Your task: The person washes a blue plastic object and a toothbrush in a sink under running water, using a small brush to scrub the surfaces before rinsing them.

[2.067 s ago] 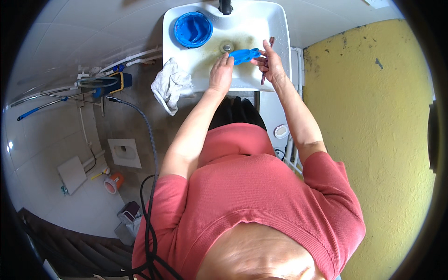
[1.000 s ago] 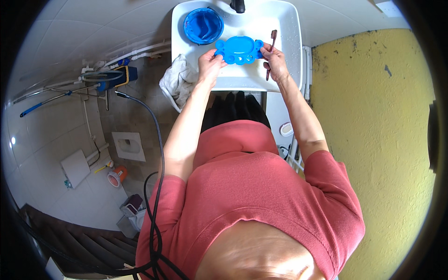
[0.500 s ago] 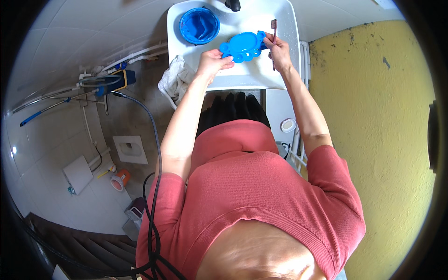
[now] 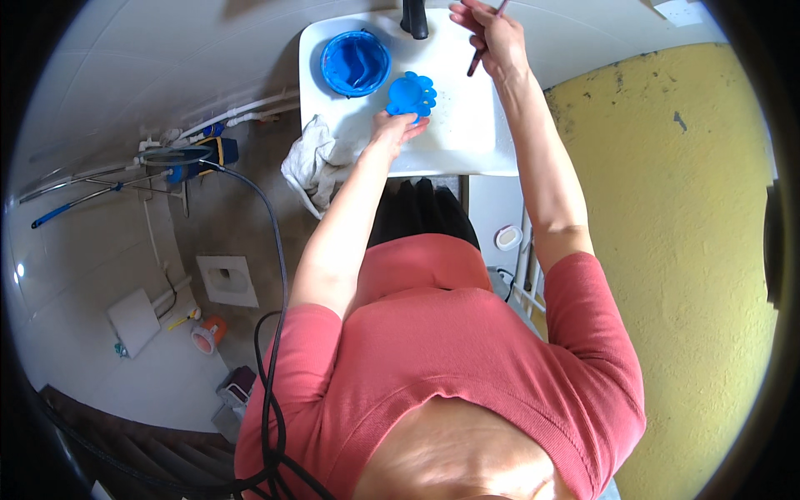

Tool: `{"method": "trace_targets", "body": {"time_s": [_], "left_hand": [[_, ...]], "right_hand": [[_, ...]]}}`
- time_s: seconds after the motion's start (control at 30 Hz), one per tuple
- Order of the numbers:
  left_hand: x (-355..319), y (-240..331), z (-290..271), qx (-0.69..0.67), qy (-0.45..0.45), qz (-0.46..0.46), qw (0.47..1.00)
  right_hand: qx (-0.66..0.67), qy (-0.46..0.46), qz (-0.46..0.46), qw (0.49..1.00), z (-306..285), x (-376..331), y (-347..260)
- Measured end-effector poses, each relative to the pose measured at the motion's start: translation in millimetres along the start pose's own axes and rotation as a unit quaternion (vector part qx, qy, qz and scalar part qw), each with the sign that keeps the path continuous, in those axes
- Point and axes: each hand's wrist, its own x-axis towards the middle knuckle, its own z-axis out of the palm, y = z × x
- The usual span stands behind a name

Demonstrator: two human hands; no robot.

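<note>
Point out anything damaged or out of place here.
The yellow wall right of the sink looks damaged: a grey patch breaks its surface. A white cloth hangs bunched at the sink's near-left corner. The blue tray in the left hand shows nothing odd.

I can read 0 words and 0 numbers here — I see none on the blue tray, none on the blue tub, none on the white sink, and none on the yellow wall.
</note>
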Motion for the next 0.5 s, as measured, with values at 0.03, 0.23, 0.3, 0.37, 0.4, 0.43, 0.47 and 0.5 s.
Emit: {"method": "trace_targets", "body": {"time_s": [0.03, 0.23, 0.3, 0.37, 0.4, 0.43, 0.47, 0.5], "left_hand": [[2.0, 0.7, 3.8, -0.003, 0.0, 0.005, 1.0], [13.5, 0.1, 18.8, -0.04, 0.027, -0.004, 0.999], [19.5, -1.2, 24.5, -0.063, 0.035, -0.002, 0.997], [31.0, -3.2, 25.5, -0.087, 0.052, -0.024, 0.995], [37.0, -2.0, 25.9, -0.102, 0.061, -0.032, 0.992], [41.0, -0.5, 29.9, -0.111, 0.067, -0.041, 0.991], [44.2, -0.7, 39.2, -0.116, 0.068, -0.052, 0.989], [47.9, -0.3, 45.7, -0.122, 0.072, -0.063, 0.988]], "right_hand": [[0.015, -0.003, -0.021, 1.0, 9.0, 5.7, -7.5], [0.027, 0.012, 0.01, 1.0, 28.8, 3.9, -30.3], [-0.052, 0.051, -0.003, 0.997, 13.2, -1.8, -11.2], [-0.122, 0.122, 0.033, 0.984, -4.2, -13.4, 26.9], [-0.152, 0.17, 0.075, 0.971, -12.2, -21.1, 52.6], [-0.152, 0.169, 0.134, 0.965, -22.7, -28.6, 78.9], [-0.15, 0.172, 0.192, 0.954, -35.3, -36.5, 99.5], [-0.154, 0.177, 0.229, 0.945, -41.2, -44.0, 115.1]]}}
